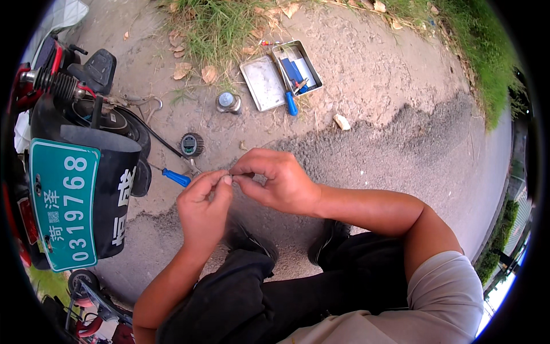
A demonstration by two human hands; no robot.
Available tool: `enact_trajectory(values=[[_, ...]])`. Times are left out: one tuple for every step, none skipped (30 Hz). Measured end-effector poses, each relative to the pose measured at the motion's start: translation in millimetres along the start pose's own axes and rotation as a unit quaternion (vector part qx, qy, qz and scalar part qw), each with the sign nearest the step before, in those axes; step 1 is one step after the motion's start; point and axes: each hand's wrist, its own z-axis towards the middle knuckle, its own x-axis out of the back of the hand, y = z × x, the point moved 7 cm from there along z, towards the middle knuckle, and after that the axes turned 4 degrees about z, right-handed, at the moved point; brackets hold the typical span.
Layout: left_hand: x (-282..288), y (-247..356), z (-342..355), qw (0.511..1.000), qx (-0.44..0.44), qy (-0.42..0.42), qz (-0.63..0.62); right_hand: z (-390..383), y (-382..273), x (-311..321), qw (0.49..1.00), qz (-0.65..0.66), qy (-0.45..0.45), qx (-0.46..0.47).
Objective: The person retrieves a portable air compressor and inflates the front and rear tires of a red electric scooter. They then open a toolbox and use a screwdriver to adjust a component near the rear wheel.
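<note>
My left hand (201,202) and my right hand (279,179) meet in front of my knees, thumbs and fingertips pinched together. Whatever small thing lies between the fingertips is too tiny and covered to make out. Just beyond the left hand is a blue-handled screwdriver (176,177), its shaft pointing toward the vehicle's wheel. A round tyre gauge (192,144) with a small display and a dark ribbed rim rests on the ground past it. A black hose (156,134) runs from the wheel area toward the gauge.
At left stands a vehicle's rear with a green plate (64,204) and black mudguard (119,166). Farther off are a lidded jar (228,102), an open metal tin (263,85) with tools, and another blue-handled screwdriver (291,104). A pale stone (342,121) and grass (215,34) lie beyond.
</note>
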Motion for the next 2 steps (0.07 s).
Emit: enact_trajectory(values=[[-0.2, -2.1, -0.2, 1.0, 0.004, 0.001, -0.007, -0.7, -0.5, -0.3, 1.0, -0.002, 0.0, 0.004], [-0.1, -2.3, -0.5, 1.0, 0.004, 0.002, -0.007, -0.9, -0.5, -0.5, 1.0, -0.001, 0.0, 0.004]])
